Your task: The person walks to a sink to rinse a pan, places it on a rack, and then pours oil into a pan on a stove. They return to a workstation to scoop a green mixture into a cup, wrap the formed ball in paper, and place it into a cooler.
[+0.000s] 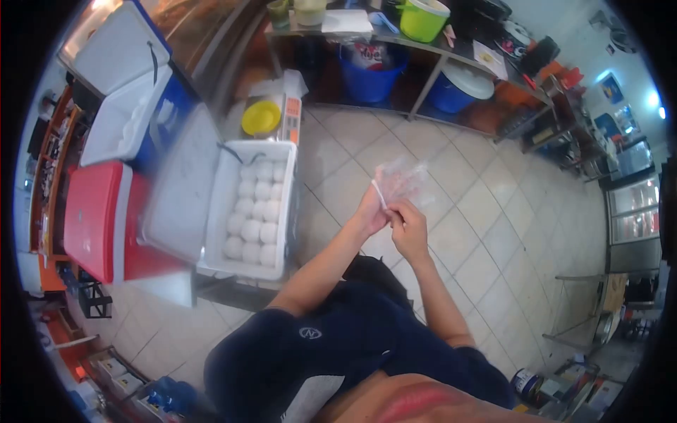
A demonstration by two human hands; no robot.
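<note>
My left hand [384, 189] is partly inside a clear plastic glove [415, 178], its fingers stretched out under the crinkled film. A whitish cuff edge crosses near the base of that hand. With closed fingers, my right hand [407, 224] pinches the glove's edge beside the left wrist. Both hands are held in front of my body, above the tiled floor. To their left stands an opened white cooler [290, 211] with rows of round white dough balls [251, 229] inside.
A red cooler [88, 222] and an open blue cooler [159, 120] stand farther left. Behind the dough is a scale [290, 127] with a yellow plate [261, 118]. Across the tiled floor [486, 211], a metal table [423, 48] carries a green bucket [423, 20]; blue tubs [370, 81] sit beneath.
</note>
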